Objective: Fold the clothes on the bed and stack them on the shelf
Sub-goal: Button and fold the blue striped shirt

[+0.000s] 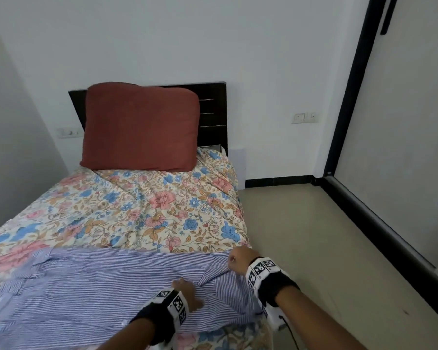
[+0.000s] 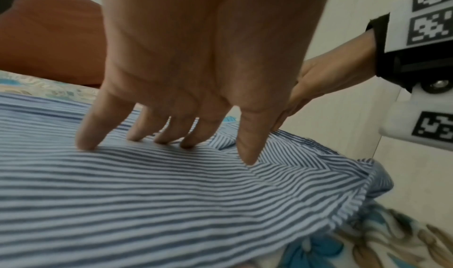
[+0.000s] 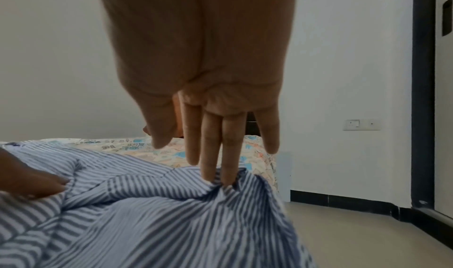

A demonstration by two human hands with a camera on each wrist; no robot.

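My left hand point(image 1: 187, 293) presses flat on the striped shirt point(image 1: 86, 286) at the bed's point(image 1: 147, 205) six o'clock end – my right hand point(image 1: 238, 260) pinching its edge, which I should draw taut before folding.

A blue-and-white striped cotton shirt point(image 1: 91, 286) lies across the floral-sheeted bed's point(image 1: 142, 205) foot edge; a rust-red square cushion point(image 1: 139, 127) leans at its head edge

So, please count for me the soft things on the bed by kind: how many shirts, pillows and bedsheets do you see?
Striped shirt, the left hand pressing it and the right hand pinching its edge: 1
Red pillow: 1
Floral bedsheet: 1
Total: 3
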